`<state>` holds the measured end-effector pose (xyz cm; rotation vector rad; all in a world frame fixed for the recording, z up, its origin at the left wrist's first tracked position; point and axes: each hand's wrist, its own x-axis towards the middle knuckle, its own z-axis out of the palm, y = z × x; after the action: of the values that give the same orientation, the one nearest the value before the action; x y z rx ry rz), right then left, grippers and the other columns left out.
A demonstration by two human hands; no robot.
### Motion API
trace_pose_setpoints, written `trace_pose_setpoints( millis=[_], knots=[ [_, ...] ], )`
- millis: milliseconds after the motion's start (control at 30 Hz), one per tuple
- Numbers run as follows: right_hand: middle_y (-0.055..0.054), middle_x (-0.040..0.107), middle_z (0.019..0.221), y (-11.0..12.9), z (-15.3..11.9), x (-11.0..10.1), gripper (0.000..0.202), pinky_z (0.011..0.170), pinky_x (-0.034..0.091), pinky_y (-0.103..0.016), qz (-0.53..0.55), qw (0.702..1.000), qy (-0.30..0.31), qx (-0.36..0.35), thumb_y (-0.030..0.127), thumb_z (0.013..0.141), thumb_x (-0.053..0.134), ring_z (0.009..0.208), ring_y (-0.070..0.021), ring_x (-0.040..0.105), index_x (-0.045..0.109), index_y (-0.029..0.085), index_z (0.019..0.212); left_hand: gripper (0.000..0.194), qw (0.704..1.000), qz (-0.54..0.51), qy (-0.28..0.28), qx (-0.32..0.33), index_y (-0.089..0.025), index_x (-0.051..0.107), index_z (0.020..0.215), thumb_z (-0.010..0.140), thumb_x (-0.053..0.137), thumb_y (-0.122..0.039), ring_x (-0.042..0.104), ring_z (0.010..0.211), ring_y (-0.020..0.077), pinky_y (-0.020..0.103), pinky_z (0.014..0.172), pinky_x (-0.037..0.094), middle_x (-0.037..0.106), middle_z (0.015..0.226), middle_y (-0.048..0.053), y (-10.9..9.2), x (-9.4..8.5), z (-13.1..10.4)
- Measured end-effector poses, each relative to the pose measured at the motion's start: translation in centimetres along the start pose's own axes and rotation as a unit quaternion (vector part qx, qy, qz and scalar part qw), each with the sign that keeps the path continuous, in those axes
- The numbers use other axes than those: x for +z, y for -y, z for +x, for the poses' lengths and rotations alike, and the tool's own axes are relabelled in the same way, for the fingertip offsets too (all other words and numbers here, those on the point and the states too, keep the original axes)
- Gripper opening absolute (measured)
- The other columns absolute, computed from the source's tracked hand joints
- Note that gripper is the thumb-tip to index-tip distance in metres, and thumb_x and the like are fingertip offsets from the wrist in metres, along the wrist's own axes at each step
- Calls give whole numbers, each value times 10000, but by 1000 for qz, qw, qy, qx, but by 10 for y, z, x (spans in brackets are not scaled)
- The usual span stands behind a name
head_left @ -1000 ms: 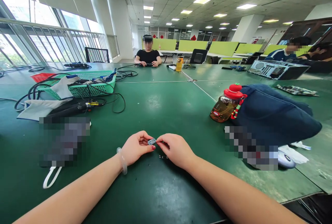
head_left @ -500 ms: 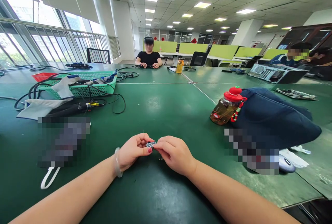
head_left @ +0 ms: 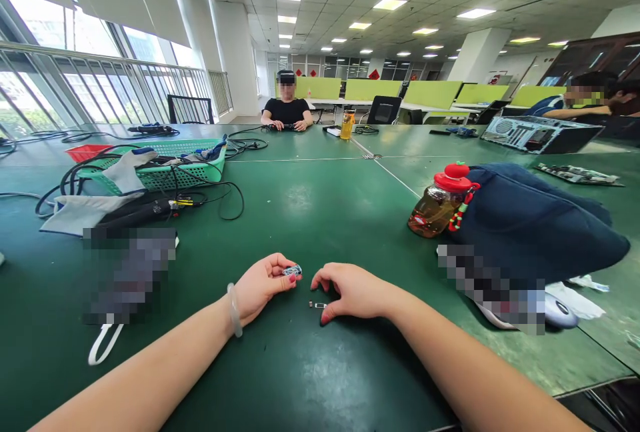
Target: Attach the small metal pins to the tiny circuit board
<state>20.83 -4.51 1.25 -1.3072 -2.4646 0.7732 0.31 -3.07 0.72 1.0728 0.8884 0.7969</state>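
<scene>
The green tabletop carried the whole arrangement, with a green basket well apart from the work, toward the far left. Near the close edge, the right hand stood with its grip spread, thumb and fingers parted and holding nothing visible. The left hand had its grip pinching a small circuit board between thumb and curled fingers, raised above the tabletop with its free end directed toward the right hand. The board was judged light and stiff, its components fragile; it was best held by its edges, clear of the raised parts. Smaller again, a pale oblong piece lay on the tabletop just beside the right thumb; contact could not be told. It was judged very light and easily skidded, best taken by its long sides with fingertips. Smallest was a brownish bit, near its left end.
</scene>
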Motion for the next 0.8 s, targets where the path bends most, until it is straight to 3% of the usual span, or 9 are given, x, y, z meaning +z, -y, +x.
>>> trace_pose_setpoints(
  millis=[333, 500, 667, 800],
  knots=[
    [20, 570, 694, 5, 5, 7, 75, 551, 321, -205, -27, 999, -12, 28, 251, 714, 662, 618, -90, 481, 627, 192, 743, 317, 998, 63, 21, 1, -141, 554, 777, 553, 773, -187, 594, 728, 106, 271, 760, 442, 656, 786, 22, 4, -1, 2],
    [15, 583, 720, 1, 5, 9, 18, 568, 333, -202, -34, 999, -33, 20, 192, 738, 617, 644, -93, 495, 614, 189, 721, 312, 993, 116, 34, 5, -142, 544, 773, 553, 763, -169, 583, 695, 104, 272, 722, 450, 646, 775, 16, 4, 0, 1],
    [5, 597, 781, -3, 3, 8, 156, 615, 356, -208, -47, 998, -49, 11, 90, 749, 530, 693, -97, 516, 627, 201, 802, 309, 990, 131, 43, 4, -143, 534, 784, 565, 751, -158, 575, 693, 97, 272, 727, 449, 637, 766, 8, 5, 1, 1],
    [11, 588, 762, -3, 3, 8, 93, 593, 351, -205, -49, 998, -42, 13, 135, 738, 581, 673, -97, 507, 621, 202, 789, 311, 990, 133, 46, 6, -143, 533, 783, 563, 752, -165, 577, 695, 104, 282, 728, 453, 634, 770, 12, 5, 0, 1]
  ],
)
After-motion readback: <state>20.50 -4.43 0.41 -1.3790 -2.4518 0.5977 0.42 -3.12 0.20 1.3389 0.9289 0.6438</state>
